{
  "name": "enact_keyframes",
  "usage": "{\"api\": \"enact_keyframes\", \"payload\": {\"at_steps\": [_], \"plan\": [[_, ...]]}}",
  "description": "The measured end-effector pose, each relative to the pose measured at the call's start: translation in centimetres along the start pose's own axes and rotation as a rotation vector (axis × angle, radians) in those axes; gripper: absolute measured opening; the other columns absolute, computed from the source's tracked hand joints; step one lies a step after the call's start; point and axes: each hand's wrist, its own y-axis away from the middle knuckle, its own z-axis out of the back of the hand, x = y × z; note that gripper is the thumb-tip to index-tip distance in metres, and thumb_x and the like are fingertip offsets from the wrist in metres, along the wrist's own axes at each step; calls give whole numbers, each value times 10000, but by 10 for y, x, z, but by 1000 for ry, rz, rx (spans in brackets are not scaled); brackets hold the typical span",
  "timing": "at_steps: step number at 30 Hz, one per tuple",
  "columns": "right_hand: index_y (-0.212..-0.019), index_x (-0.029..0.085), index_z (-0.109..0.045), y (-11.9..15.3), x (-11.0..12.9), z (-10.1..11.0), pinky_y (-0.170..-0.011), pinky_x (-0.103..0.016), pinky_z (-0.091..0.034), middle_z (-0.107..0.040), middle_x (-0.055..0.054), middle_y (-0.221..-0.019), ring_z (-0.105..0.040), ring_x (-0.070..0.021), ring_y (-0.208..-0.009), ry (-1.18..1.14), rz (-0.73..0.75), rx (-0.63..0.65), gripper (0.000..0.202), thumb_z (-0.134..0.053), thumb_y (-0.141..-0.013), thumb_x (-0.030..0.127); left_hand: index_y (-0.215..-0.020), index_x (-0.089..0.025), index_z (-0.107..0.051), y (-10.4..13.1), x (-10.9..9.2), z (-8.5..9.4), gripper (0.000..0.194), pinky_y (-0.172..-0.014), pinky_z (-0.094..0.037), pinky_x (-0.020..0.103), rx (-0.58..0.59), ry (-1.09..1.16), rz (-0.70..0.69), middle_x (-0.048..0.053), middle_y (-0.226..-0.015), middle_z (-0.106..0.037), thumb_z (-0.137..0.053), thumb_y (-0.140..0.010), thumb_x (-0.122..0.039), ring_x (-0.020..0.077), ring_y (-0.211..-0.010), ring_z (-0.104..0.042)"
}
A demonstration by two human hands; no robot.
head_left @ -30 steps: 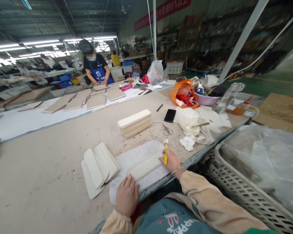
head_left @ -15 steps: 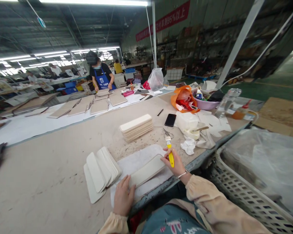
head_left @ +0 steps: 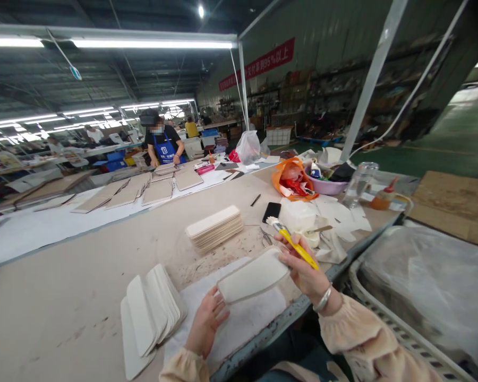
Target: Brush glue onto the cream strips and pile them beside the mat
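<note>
A white strip-shaped panel with rounded corners (head_left: 255, 276) is raised a little above a white sheet (head_left: 258, 313). My left hand (head_left: 207, 321) has its fingertips at the panel's left end, the thumb apart from the fingers. My right hand (head_left: 302, 270) pinches the panel's right end and also keeps a yellow-handled paintbrush (head_left: 298, 246), its pale bristles pointing up and left. To the left lies a fanned pile of similar panels (head_left: 151, 307). Beyond the sheet stands a neat stack of panels (head_left: 215, 228).
Scissors (head_left: 266, 237), a black phone (head_left: 271, 212) and a white tub (head_left: 298, 215) lie to the right. Behind them are an orange bag (head_left: 287, 178), a purple basin (head_left: 330, 185) and a clear bottle (head_left: 358, 183). A plastic-lined basket (head_left: 422, 286) stands beside the table. A co-worker (head_left: 165, 140) stands across.
The panel has been lifted off the sheet, with both hands at its ends. The brush has swung from nearly upright to leaning left. The camera view has shifted.
</note>
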Motion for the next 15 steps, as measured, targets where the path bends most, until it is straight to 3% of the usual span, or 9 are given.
{"api": "enact_keyframes", "payload": {"at_steps": [3,6,9,13,15], "plan": [[-869,261,-323,-15,4,17,-639,-240,-477,-576,-16,-1110,-530,-96,-679,-13,4,-18,438,-711,-673,207,-1195,-245,-521,-2,-4,-27,564,-856,-510,449,99,246,54,115,-1257,-589,-490,-771,-614,285,-1097,-593],[-853,255,-330,-29,2,39,-676,-251,-486,-599,-22,-1079,-532,-91,-665,79,15,-22,430,-724,-686,215,-1148,-239,-534,-2,-14,-50,434,-701,-564,322,-99,296,20,79,-1120,-665,-619,-767,-430,217,-909,-675],[-835,249,-342,-41,3,57,-748,-281,-495,-610,-44,-1090,-580,-125,-782,242,30,-35,389,-714,-721,261,-1092,-206,-548,2,-29,-71,397,-617,-571,254,-300,282,41,53,-1021,-694,-694,-726,-255,155,-736,-691],[-827,247,-348,-55,18,62,-798,-332,-502,-621,-77,-1095,-608,-199,-946,435,-24,17,344,-666,-768,364,-1037,-196,-569,15,-57,-95,317,-654,-589,268,-354,344,39,41,-1030,-690,-678,-748,-264,148,-749,-691],[-822,247,-350,-59,31,56,-754,-326,-510,-635,-68,-1003,-618,-209,-904,539,-50,65,332,-642,-782,400,-1025,-196,-574,25,-74,-104,300,-671,-591,274,-378,364,13,33,-1023,-692,-675,-752,-272,136,-745,-686]]}}
